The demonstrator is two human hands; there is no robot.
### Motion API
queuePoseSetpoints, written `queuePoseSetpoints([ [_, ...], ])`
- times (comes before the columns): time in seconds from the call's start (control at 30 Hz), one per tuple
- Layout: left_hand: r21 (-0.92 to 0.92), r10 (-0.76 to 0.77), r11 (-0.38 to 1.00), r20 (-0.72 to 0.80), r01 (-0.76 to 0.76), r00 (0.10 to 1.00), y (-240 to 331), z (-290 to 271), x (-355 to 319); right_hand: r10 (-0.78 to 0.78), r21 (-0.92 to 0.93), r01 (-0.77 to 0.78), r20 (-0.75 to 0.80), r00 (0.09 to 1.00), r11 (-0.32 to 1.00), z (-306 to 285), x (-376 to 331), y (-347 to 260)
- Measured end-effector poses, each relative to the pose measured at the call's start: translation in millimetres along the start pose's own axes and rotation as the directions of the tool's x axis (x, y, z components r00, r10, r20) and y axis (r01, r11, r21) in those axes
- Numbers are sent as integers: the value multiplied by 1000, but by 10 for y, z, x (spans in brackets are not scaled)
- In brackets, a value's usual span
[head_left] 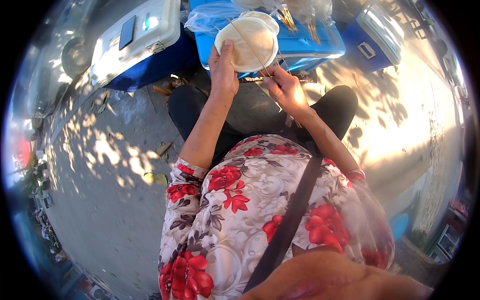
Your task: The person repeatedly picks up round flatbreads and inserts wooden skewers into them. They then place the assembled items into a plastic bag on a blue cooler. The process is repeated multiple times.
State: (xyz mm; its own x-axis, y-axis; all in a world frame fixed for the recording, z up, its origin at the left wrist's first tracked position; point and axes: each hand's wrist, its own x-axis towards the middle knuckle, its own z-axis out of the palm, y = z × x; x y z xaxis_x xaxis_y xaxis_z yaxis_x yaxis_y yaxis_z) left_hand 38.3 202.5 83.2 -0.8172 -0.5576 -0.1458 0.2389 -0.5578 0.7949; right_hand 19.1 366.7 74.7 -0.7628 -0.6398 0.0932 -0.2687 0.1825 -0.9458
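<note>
Outdoors on sun-dappled pavement (110,165), a white-lidded cooler (137,37) stands at left, a blue cooler (310,47) ahead, another blue cooler (377,35) at right. Over the person's lap, the left hand (222,70) grips a pale round flat piece (248,41), thumb on top. Just beside it, the right hand (286,89) pinches a thin wooden skewer (247,42) lying across that piece. What the piece is made of is unclear; the clear bags (220,12) behind are washed out.
</note>
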Motion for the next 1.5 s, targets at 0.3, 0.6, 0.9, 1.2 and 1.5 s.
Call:
queuePoseSetpoints([
  [0.3, 7, -92, 996, 42, 92, 995, 234, -302, 351, 34, 0, -34, 75, 997, 999, -204, -213, -105],
  [0.6, -12, -3, 1000, -69, 2, 998, 474, -482, 473, 151, -38, -148, 88, 985, 988, -469, -629, -350],
  [0.9, -11, -13, 1000, -19, 13, 1000, 445, -513, 497, 75, -99, -64, 117, 990, 993, -475, -576, -302],
  [1.2, 27, -10, 1000, 6, 10, 1000, 407, -336, 333, 22, -101, -15, 73, 997, 995, -398, -534, -166],
  [1.5, 110, -4, 994, 51, -2, 999, 357, -151, 117, -2, -71, 7, 77, 997, 997, -334, -427, -193],
])
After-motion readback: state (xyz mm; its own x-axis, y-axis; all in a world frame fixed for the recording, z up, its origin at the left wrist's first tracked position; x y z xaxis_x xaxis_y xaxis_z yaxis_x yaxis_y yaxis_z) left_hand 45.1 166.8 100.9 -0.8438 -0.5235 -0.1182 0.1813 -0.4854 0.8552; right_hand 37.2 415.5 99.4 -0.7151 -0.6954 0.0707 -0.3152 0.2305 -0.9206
